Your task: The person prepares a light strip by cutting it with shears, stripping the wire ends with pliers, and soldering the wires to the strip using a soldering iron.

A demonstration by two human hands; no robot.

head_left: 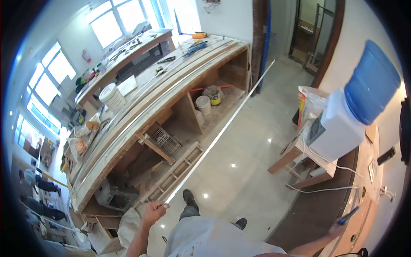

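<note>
My left hand (155, 213) is closed round the near end of a long, thin white strip (219, 133). The strip slants up and away over the tiled floor, its far end near the doorway. Low at the right, my right hand (335, 231) reaches over to the wooden counter (367, 222). A slim blue tool (349, 215) extends from its fingers; it is too small to tell whether it is a pen or a cutter. Beside my left hand stands a long, worn workbench (141, 115) with open compartments below.
A water dispenser (338, 128) with a blue bottle (373, 83) stands on a small wooden stand (311, 160) at the right, its white cord hanging down. Buckets (203, 105) sit inside the bench. A wooden frame (182, 169) lies along its base. Other people (43, 184) are at the far left.
</note>
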